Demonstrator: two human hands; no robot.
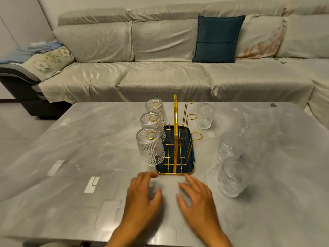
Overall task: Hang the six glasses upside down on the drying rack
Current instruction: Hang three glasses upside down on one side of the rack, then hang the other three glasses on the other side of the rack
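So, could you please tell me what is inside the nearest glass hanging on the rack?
A gold hook of the rack shows through the nearest hung glass, reaching up to its upturned bottom. The ribbed pattern blurs the wire lower down, so that stretch cannot be followed.

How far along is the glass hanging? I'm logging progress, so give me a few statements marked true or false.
1. Three glasses hang upside down on the left side of the drying rack. True; the nearest hung glass shows a gold hook through it.
2. The right-side hooks are all full. False: all three, like the nearest hook, are bare.
3. Three glasses stand on the table right of the rack. True; one is the nearest standing glass.
4. The right hand holds a glass. False: both it and the left hand are empty.
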